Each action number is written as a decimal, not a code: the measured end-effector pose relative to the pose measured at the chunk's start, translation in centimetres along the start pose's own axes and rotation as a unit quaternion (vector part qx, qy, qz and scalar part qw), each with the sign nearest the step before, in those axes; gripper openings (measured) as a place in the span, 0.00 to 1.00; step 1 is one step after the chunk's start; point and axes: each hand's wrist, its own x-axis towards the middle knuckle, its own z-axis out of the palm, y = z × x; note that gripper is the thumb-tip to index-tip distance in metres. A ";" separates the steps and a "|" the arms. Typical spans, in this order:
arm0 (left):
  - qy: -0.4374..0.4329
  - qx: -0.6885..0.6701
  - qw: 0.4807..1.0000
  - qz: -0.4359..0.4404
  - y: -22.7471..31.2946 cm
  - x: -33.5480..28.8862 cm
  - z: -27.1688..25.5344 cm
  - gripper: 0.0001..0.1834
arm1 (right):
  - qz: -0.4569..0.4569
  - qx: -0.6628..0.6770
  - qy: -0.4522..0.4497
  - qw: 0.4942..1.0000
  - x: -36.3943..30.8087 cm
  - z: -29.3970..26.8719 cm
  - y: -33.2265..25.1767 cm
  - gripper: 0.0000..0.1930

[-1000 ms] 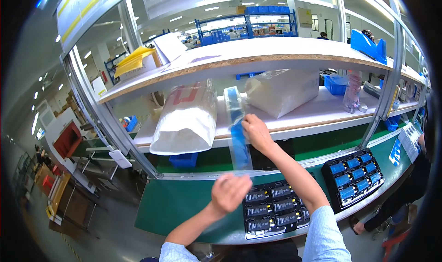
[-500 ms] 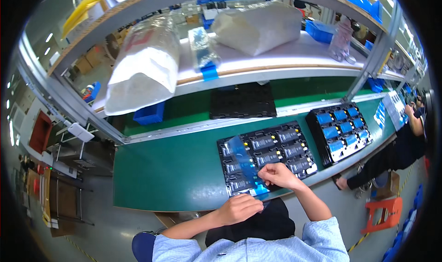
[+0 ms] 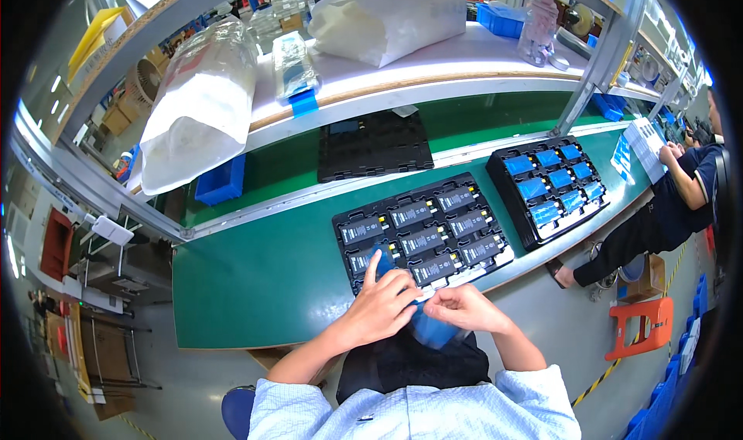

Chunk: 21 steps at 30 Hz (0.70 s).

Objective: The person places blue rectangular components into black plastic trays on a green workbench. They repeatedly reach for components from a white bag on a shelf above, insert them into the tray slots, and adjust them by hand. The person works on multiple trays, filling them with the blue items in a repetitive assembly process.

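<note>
A black tray [image 3: 346, 220] holds flat black batteries [image 3: 422, 241] with yellow bits at one end, set in rows. Over its near left corner is my left hand [image 3: 379, 307], index finger stretched out against a small blue film piece [image 3: 386, 263] and the other fingers curled in. Close beside it, my right hand [image 3: 467, 310] is closed in a pinch. A translucent blue film sheet [image 3: 433, 330], blurred, hangs below and between both hands over my lap. The fingers partly hide its upper edge and the tray's near edge.
To the right stands a stack of black trays [image 3: 520, 217] with blue-covered pieces. Behind lie another black tray [image 3: 375, 147] and a blue bin [image 3: 220, 181], under a shelf [image 3: 348, 88] carrying wrapped bags. A co-worker [image 3: 685, 181] stands at far right, near an orange stool [image 3: 641, 328].
The long blue strip that lay across the tray's left column is now down between my hands. My left hand has risen onto the tray's near corner, and the view has shifted.
</note>
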 end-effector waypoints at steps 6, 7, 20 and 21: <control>0.023 -0.137 0.985 -0.103 0.7 -1.5 -1.5 0.05 | 0.097 0.144 -0.113 0.978 -0.5 -2.3 1.7 0.13; 0.068 -0.126 0.987 -0.074 0.8 -1.7 -1.5 0.07 | 0.089 0.096 -0.110 0.985 -0.8 -2.2 1.6 0.13; -0.054 -0.552 0.779 -0.293 -1.2 -4.0 1.3 0.11 | 0.012 -0.108 -0.027 0.994 -0.7 0.8 -0.6 0.16; -0.085 -0.573 0.764 -0.284 -1.7 -4.0 1.2 0.13 | 0.022 -0.091 -0.037 0.995 -0.6 0.9 -0.2 0.15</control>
